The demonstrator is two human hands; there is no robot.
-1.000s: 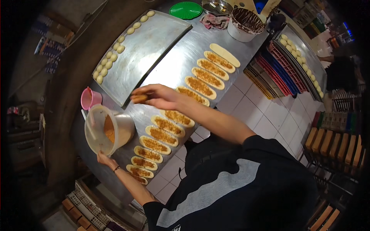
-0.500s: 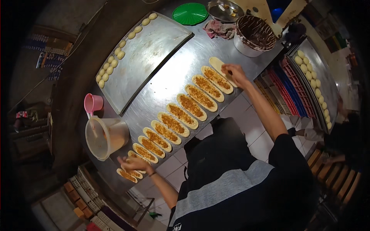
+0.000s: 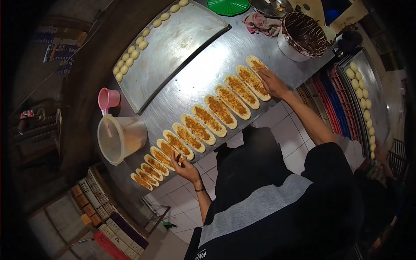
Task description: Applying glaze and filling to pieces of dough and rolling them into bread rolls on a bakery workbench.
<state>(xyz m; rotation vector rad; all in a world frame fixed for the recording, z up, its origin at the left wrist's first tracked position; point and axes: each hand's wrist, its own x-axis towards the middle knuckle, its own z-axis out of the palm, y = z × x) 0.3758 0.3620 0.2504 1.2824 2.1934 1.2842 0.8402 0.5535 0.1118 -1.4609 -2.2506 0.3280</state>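
A slanting row of flat oval dough pieces [image 3: 221,113] lies along the near side of the metal table, topped with crumbly orange-brown filling. Over the far right end of the row is my right hand [image 3: 273,84], its fingers stretched out and lying against the topped dough there. The lower part of the end dough piece [image 3: 255,64] is hidden by that hand; filling shows on its upper part. My left hand [image 3: 187,170] hovers at the near edge of the row toward the left, fingers apart, fingertips at one of the smaller pieces.
Left of the row stand a translucent bucket [image 3: 125,138] and a pink measuring cup [image 3: 108,99]. A metal tray [image 3: 173,47] carries small dough balls [image 3: 131,57]. A chocolate-smeared tub [image 3: 299,43], a cloth [image 3: 262,24] and a green lid [image 3: 227,5] sit behind. Stacked crates [image 3: 333,104] stand right.
My left hand has moved right and away from the row's left end. Filling now lies on the end piece, which was bare; my right hand has flattened out there. The view has shifted slightly.
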